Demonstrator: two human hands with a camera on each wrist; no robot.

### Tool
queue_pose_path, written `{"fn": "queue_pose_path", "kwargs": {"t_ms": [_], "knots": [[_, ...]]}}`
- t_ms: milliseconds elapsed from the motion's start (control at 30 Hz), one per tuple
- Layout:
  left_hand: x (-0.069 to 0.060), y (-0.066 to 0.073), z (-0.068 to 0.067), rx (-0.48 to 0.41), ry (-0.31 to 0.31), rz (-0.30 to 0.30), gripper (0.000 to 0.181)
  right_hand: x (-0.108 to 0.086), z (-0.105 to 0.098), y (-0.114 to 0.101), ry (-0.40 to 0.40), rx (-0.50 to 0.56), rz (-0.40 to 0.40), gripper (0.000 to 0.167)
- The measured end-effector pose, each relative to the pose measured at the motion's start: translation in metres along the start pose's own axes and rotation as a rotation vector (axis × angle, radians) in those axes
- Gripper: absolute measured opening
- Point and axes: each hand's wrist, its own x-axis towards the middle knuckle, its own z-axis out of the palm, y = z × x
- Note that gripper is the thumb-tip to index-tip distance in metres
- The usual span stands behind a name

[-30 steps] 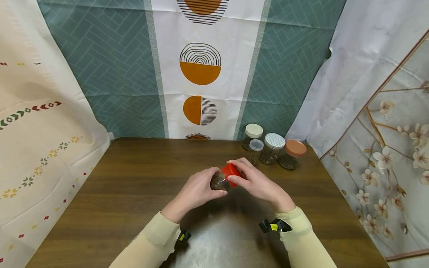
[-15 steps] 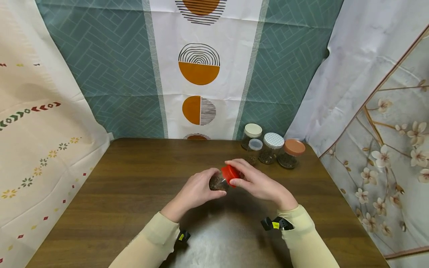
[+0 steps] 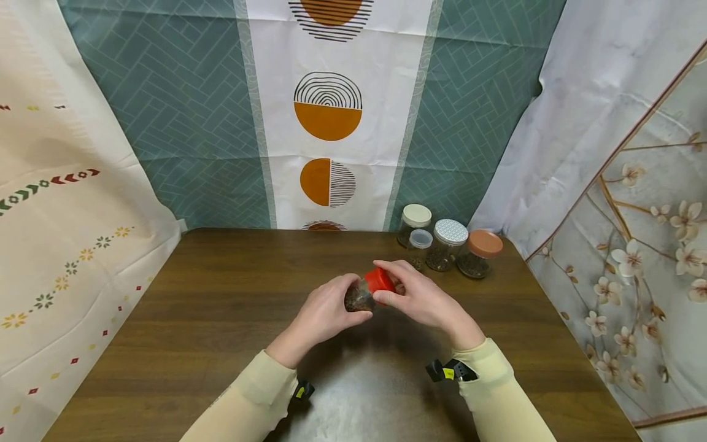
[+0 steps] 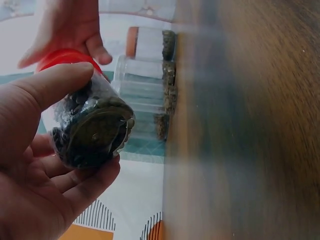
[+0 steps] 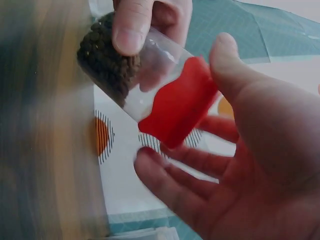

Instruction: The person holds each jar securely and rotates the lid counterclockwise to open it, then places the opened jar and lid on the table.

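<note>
A clear jar (image 3: 356, 300) with small dark grains inside is held tilted above the table, its red lid (image 3: 378, 280) pointing up and to the right. My left hand (image 3: 327, 309) grips the jar's body, thumb on one side and fingers on the other, as the left wrist view shows. Around the lid lies my right hand (image 3: 422, 297). In the right wrist view its thumb is at the lid's edge, while the fingers (image 5: 187, 197) are spread below with a gap to the lid. The lid (image 5: 182, 107) sits on the jar's mouth.
Several lidded jars stand at the table's back right: one with a cream lid (image 3: 417, 215), a small one with a translucent lid (image 3: 421, 239), one with a patterned lid (image 3: 450, 231) and one with a terracotta lid (image 3: 485, 244). Fabric curtains (image 3: 204, 123) border the wooden table (image 3: 232, 288).
My right hand shifts and turns slightly about the red lid, its wrist dipping then returning. My left hand keeps the jar in nearly the same place.
</note>
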Motion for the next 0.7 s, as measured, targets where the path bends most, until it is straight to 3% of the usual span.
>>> {"fn": "queue_pose_path", "kwargs": {"t_ms": [133, 267, 467, 700], "knots": [[0.001, 0.001, 0.001, -0.007, -0.004, -0.008, 0.065, 0.004, 0.001, -0.004, 0.051, -0.049, 0.099, 0.066], [0.001, 0.001, 0.003, -0.008, -0.008, -0.011, 0.064, 0.006, 0.001, -0.008, 0.062, -0.074, 0.135, 0.062], [0.0, 0.002, 0.004, -0.009, -0.013, -0.004, 0.063, 0.004, 0.001, -0.012, 0.071, -0.108, 0.113, 0.058], [0.0, 0.001, 0.003, -0.032, -0.025, -0.014, 0.062, 0.001, 0.0, -0.01, 0.062, -0.097, 0.029, 0.056]]}}
